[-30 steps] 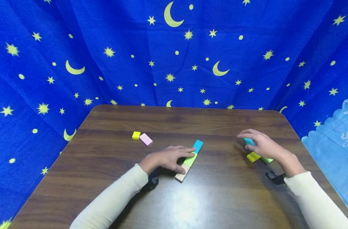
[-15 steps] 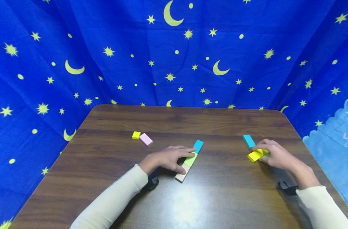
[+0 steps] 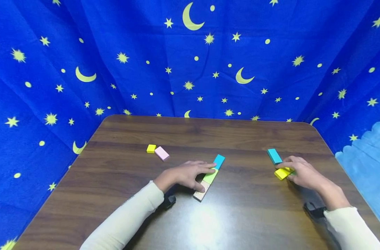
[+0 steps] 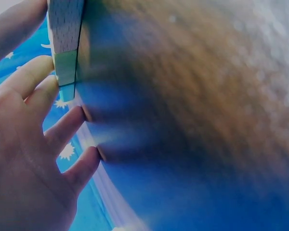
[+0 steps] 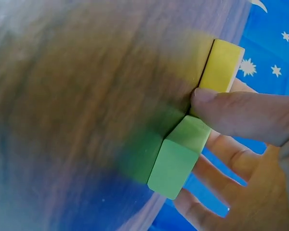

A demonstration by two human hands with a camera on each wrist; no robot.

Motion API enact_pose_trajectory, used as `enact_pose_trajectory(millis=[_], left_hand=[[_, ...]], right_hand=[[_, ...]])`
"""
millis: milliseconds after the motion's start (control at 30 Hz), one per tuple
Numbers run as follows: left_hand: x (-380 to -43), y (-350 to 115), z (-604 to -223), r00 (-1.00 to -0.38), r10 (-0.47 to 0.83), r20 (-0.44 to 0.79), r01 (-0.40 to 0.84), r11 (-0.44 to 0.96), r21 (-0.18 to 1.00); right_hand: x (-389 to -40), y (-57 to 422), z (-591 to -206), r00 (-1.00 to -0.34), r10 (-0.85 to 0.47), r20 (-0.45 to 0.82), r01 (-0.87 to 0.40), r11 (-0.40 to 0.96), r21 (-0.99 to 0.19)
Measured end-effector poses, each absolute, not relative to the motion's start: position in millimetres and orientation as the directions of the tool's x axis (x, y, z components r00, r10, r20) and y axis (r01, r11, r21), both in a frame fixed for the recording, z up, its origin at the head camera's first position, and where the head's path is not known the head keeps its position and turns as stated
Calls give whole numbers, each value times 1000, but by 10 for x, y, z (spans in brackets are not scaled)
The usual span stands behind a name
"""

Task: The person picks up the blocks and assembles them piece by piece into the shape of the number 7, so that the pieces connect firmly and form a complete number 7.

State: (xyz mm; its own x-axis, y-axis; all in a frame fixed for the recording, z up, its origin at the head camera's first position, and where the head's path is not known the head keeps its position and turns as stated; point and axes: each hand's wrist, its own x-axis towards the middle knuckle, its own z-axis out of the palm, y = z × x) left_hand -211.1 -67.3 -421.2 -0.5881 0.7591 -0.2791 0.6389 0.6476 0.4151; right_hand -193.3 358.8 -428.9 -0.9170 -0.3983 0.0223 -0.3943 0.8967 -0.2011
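Observation:
Three flat blocks lie end to end in a slanted row in the head view: blue (image 3: 219,161), lime green (image 3: 212,176) and plain wood (image 3: 200,196). My left hand (image 3: 185,175) rests on this row, fingers loosely spread, with its thumb on the wood block and fingertips at the lime green and blue ones. On the right, my right hand (image 3: 305,173) pinches a yellow block (image 3: 282,173) between thumb and fingers. A green block (image 5: 172,168) touches the yellow block's end in the right wrist view, mostly hidden by the hand in the head view.
Just beyond the right hand lies another blue block (image 3: 274,156). At the far left of the brown wooden table (image 3: 246,215), a small yellow block (image 3: 151,149) sits beside a pink block (image 3: 161,153). A blue star-patterned cloth (image 3: 165,45) hangs behind the table.
My right hand has come back from over the right blue block toward me and now pinches the yellow block. The left hand has stayed on the row. The head view has shifted slightly.

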Motion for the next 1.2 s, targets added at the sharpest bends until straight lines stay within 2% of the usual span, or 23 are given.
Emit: enact_pose_trajectory(millis=[567, 800, 1067, 1200], left_hand=[[-2115, -691, -4202, -592, 758, -276, 631, 648, 426], [-2112, -684, -4224, -592, 755, -282, 631, 652, 422], [-2112, -695, -4237, -594, 753, -283, 625, 653, 428], [-2122, -692, -4252, -591, 759, -273, 633, 646, 427]], right_hand=[[-1936, 3609, -4224, -918, -390, 68, -394, 885, -247], [-1939, 3613, -4142, -928, -370, 38, -367, 896, -249], [-2036, 3539, -4003, -897, -435, 78, -441, 872, -212], [-2105, 3477, -3927, -894, -445, 58, -446, 869, -216]])
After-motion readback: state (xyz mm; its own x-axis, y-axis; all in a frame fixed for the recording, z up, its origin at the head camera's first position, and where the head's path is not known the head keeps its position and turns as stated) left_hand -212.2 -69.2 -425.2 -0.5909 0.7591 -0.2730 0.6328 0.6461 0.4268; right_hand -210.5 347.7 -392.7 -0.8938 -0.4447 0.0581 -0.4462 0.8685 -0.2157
